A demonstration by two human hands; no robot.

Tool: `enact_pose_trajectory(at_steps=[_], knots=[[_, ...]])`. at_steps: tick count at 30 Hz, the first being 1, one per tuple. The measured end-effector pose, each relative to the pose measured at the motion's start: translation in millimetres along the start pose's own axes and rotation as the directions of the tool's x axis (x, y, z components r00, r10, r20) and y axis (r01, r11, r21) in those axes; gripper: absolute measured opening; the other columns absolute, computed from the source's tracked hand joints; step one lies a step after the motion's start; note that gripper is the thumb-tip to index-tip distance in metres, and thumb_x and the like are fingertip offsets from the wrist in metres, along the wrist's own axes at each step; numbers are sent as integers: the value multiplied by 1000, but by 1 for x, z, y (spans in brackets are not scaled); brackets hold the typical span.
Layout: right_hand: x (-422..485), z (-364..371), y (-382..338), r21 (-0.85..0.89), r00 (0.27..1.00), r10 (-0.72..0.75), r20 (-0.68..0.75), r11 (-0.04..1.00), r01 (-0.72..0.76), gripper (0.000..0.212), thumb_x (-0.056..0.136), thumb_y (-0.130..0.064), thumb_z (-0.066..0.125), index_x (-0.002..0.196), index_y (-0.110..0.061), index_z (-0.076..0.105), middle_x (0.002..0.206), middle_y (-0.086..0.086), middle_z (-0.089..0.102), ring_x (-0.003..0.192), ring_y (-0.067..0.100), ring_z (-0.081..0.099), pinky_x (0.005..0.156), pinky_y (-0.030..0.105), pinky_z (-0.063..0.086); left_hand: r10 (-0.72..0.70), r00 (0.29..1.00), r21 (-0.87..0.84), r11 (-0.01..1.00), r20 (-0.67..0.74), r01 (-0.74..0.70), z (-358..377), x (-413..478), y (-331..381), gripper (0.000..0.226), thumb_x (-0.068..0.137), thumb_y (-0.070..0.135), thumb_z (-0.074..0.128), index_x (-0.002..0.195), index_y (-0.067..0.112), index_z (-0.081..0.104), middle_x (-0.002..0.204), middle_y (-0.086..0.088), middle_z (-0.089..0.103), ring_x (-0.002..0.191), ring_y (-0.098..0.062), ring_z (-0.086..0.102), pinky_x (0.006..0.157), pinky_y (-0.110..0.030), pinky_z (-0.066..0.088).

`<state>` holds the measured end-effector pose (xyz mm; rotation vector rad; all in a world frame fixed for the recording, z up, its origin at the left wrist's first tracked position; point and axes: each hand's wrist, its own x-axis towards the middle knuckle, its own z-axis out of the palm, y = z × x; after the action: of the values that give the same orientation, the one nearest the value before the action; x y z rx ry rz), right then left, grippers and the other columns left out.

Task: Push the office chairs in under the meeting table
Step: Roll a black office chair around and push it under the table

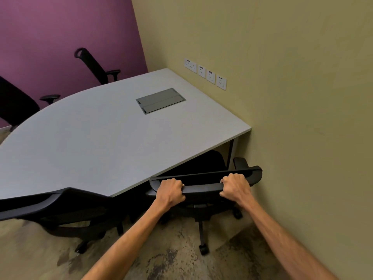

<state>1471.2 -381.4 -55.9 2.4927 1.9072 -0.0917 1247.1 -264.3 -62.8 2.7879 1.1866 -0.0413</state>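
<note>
Both hands are on the top rail of the black mesh office chair [203, 183] nearest the beige wall [302, 98]. The left hand [170, 190] has its grip closed over the rail toward the chair's left end, fingers curled over the top; the right hand [235, 187] is wrapped tight around the rail toward its right end. The chair's seat sits partly beneath the near edge of the grey counter [90, 138], close to the corner by the counter leg [232, 152], while its backrest and wheeled base remain outside on the mottled carpet [161, 259]. Just to the left, a second office chair [54, 205] stands with its backrest against the counter's curved edge. Two more chairs are across the counter by the purple wall [60, 27]: one [96, 66] tilted back, another [16, 102] at the far left. A grey cable hatch [160, 100] is set into the counter, and wall sockets [205, 73] line the beige wall above it
</note>
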Motion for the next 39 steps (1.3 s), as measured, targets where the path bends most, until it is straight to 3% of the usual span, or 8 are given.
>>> enact_pose_trajectory(at_steps=[6,10,15,20,25,28,34,39], knots=[[39,-5,54,-13,992,-122,32,992,122,22,71,-37,59,73,-19,72,45,-10,35,43,6,32,49,23,20,-122,992,-7,993,-24,122,5,30,41,19,79,33,57,77,16,64,74,-3,67,68,-22,61,68,-34,48],[76,-16,96,-32,983,-181,39,983,182,21,69,-36,58,69,-19,71,49,-7,44,47,13,40,52,25,28,-187,982,-3,982,-31,187,0,63,71,19,78,34,58,77,16,64,74,-3,67,67,-23,61,68,-34,48],[97,-10,108,1,971,-233,46,972,234,19,69,-33,57,63,-19,68,39,-10,33,38,5,31,48,21,27,-256,965,-13,967,-53,256,1,78,76,17,79,32,59,75,17,65,69,-2,68,62,-20,61,65,-32,49],[135,-20,122,-21,949,-310,52,950,311,26,66,-38,54,71,-20,72,47,-6,46,45,13,37,50,24,28,-315,948,-33,949,-47,314,-6,105,78,17,80,32,60,73,16,65,66,-2,67,60,-21,61,66,-33,51],[170,-9,137,-24,945,-321,63,946,323,25,65,-36,55,69,-20,73,43,-7,41,41,8,31,46,23,24,-340,940,-26,940,-22,339,-3,134,79,21,81,33,57,74,16,65,67,-3,67,61,-22,61,69,-35,52],[188,-4,143,1,939,-339,60,940,340,31,65,-36,58,83,-21,77,50,-4,53,46,13,36,51,25,27,-362,932,-48,931,-15,361,0,147,80,23,82,34,57,77,15,67,69,-3,68,64,-22,63,73,-36,54],[231,-11,139,-43,920,-384,80,920,388,33,67,-39,57,89,-23,76,47,-10,36,49,12,38,54,25,28,-395,917,-95,916,-50,389,-2,171,65,23,82,35,56,78,15,67,70,-3,67,64,-22,62,74,-37,55],[245,-10,147,-77,913,-404,51,910,407,32,68,-40,58,91,-27,76,49,-9,39,51,12,38,53,25,25,-375,923,-121,923,-82,365,1,184,62,26,84,39,55,76,17,66,66,-1,67,60,-20,62,73,-35,55]])
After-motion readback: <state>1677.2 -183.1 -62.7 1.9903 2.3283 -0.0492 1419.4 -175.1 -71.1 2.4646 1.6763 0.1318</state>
